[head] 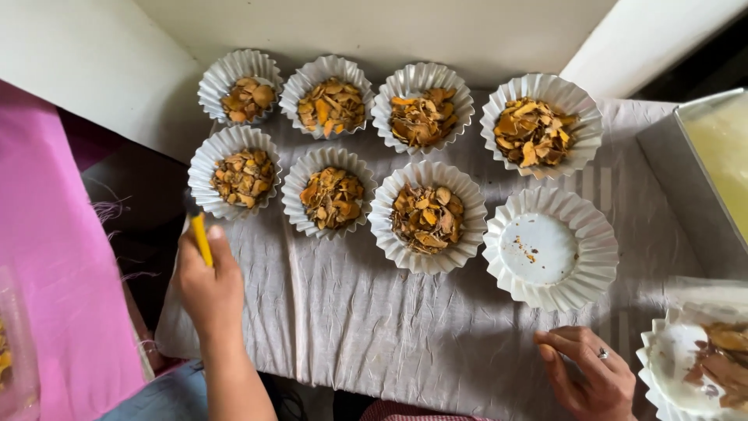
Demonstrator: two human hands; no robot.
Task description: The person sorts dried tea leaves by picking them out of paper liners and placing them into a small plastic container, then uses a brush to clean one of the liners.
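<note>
1. Eight fluted white paper cups sit in two rows on the cloth-covered tabletop (436,343). Seven hold dried orange-brown slices; the eighth cup (551,248), at 4 o'clock in the group, holds only a few crumbs.
2. Step in hand, as judged: portioning slices into the cups, with one cup left to fill.
3. Left hand (209,284) lies at 8 o'clock of the group, just below the lower-left cup (236,179). Its fingers are closed around a thin yellow stick (201,238), which points up toward that cup. The forearm runs in from 6 o'clock.
4. Right hand (584,370) rests on the cloth at 5 o'clock, palm down, fingers loosely apart, holding nothing. It lies below the near-empty cup, not touching it.
5. A further cup (693,366) holding brown slices sits at the 4 o'clock edge, near the right hand.
6. Next move, as judged: calls for the right hand to reach slices from that supply and bring them over the eighth cup without disturbing its filled neighbour (427,217).
</note>
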